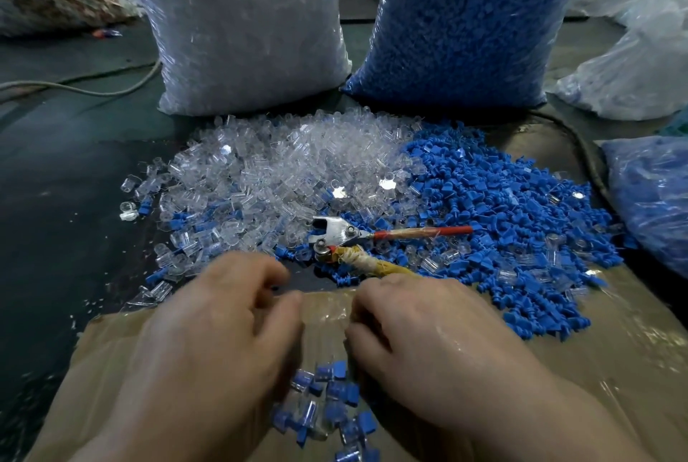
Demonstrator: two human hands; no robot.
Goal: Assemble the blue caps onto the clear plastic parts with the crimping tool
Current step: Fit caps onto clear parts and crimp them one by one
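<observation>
The crimping tool lies on the parts at the centre, jaws to the left. Its red handle points right and its yellow-wrapped handle runs down under my right hand. A heap of clear plastic parts lies behind it, and a heap of blue caps spreads to the right. My left hand is blurred, its fingers curled downward. Both hands hover over the brown taped sheet, and their fingertips are hidden. Several capped pieces lie between my wrists.
A big bag of clear parts and a big bag of blue caps stand behind the heaps. More plastic bags sit at the right, one with blue pieces. A cable crosses the dark table at the left.
</observation>
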